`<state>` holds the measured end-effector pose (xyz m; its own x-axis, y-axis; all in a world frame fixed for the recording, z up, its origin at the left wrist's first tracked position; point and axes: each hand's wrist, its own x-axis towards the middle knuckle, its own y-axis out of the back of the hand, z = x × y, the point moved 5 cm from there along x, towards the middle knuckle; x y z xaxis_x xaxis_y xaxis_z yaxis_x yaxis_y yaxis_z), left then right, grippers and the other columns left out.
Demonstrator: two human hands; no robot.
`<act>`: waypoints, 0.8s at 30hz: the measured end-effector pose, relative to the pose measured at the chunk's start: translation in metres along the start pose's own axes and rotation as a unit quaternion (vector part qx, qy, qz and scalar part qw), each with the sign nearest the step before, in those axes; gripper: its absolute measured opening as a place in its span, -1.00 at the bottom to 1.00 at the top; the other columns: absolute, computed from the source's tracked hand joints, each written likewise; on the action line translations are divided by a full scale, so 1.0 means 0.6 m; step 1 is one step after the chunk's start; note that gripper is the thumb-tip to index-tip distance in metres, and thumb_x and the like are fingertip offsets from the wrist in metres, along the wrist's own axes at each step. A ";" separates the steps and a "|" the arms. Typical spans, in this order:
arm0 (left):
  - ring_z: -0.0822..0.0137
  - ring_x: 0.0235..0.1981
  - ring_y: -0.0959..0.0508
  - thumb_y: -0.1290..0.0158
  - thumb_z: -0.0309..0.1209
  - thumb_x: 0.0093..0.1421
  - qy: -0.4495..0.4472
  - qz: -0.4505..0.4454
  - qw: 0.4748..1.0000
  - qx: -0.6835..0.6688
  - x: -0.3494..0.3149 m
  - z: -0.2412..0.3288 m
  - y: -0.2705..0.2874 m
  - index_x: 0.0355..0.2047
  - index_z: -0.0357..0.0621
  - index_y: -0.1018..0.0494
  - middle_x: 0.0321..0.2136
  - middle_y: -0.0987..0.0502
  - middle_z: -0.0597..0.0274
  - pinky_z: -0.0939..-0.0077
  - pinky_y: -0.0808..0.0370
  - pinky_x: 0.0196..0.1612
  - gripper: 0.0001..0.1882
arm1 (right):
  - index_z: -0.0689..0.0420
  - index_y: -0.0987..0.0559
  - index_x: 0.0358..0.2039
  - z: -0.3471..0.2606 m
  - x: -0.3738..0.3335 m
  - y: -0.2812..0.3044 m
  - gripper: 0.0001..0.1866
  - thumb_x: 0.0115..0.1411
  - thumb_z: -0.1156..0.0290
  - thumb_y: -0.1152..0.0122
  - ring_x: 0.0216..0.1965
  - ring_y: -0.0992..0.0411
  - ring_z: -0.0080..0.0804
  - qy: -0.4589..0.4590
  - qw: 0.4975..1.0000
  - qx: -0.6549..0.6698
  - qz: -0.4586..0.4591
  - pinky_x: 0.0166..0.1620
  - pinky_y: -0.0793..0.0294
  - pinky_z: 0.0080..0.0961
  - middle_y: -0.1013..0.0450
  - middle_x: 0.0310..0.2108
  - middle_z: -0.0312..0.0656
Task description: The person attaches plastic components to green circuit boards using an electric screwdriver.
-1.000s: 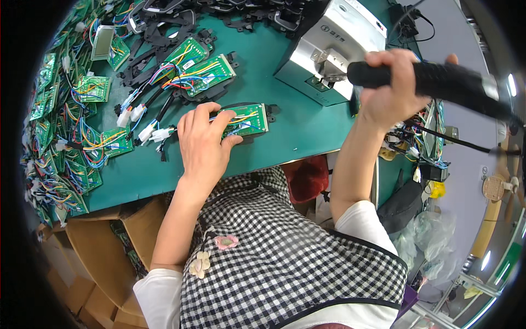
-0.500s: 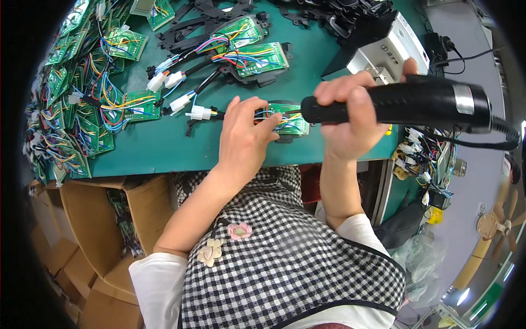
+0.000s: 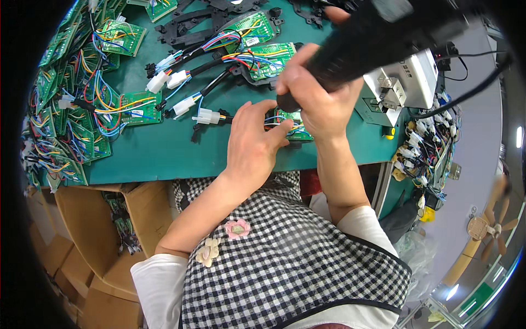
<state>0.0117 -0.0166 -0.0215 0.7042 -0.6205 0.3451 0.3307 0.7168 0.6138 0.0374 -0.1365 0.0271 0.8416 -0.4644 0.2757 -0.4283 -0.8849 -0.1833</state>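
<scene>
My right hand (image 3: pixel 323 107) is wrapped around a black electric screwdriver (image 3: pixel 378 46), raised and tilted, its nose pointing down over a small green circuit board (image 3: pixel 302 134). The driver's nose and my fingers hide part of the board and the bit. My left hand (image 3: pixel 253 137) holds the board's left side, thumb and forefinger curled over its coloured wires. A black cable with a white connector (image 3: pixel 207 116) runs out left from under that hand. Just beyond lie two more wired boards in black plastic frames, the nearer one (image 3: pixel 272 56) partly behind my right hand.
Wired circuit boards (image 3: pixel 134 109) are heaped along the green table's left side. Black plastic frames (image 3: pixel 189 27) lie at the back. A white and silver box (image 3: pixel 419 82) stands at the right, near bundled connectors (image 3: pixel 424 142). An open cardboard box (image 3: pixel 90 230) sits below the front edge.
The screwdriver has swung from lying nearly level to a steep tilt, its rear end rising up and away. My right hand has shifted left. My left hand stays on the board.
</scene>
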 end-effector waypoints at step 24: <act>0.05 -0.17 -0.45 -0.26 -0.47 -0.23 0.022 -0.048 0.998 0.019 -0.001 -0.017 -0.011 -0.37 -0.14 -0.55 -0.31 -0.52 0.11 0.19 -0.33 -0.14 -0.69 | 0.22 -0.43 -0.14 -0.011 -0.010 -0.040 -0.44 -0.29 0.49 -0.26 -0.43 -0.33 -0.54 0.086 0.942 -0.019 -0.323 -0.32 -0.37 -0.58 -0.40 -0.45 -0.29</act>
<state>0.0155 -0.0175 -0.0333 0.6972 -0.6708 0.2527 0.3750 0.6418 0.6689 0.0407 -0.1125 0.0362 0.8668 0.1749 0.4669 0.1408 -0.9842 0.1074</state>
